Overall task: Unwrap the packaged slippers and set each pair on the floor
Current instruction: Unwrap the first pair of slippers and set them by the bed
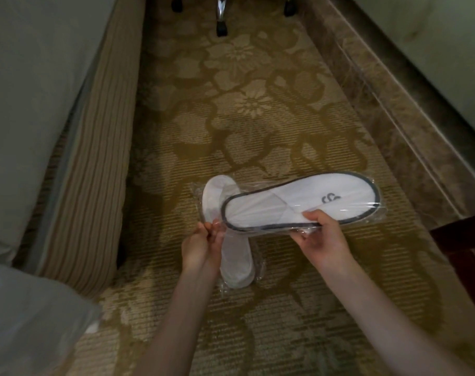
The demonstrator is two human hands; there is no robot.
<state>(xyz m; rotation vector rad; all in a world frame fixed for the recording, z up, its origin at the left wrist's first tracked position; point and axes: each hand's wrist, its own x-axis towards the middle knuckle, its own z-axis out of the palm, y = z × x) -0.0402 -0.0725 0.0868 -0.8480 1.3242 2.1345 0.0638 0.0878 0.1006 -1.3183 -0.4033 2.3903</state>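
Held item: a white fabric slipper pair with dark grey edging and a dark logo, sealed in clear plastic wrap (298, 204). It is raised above the gold floral-patterned carpet (244, 104), lying roughly level with the toe end to the right.

Right hand (323, 237): clamped on the near long edge of the pack at about mid-length, thumb on top and fingers beneath.

Left hand (203, 242): fingertips drawn together, pinching the loose plastic at the heel end.

Second item: another white slipper pack in clear plastic (236, 264) lies on the carpet directly below, partly hidden by the left hand and the held pack.

Striped beige bed skirt (89, 158) runs along the left.
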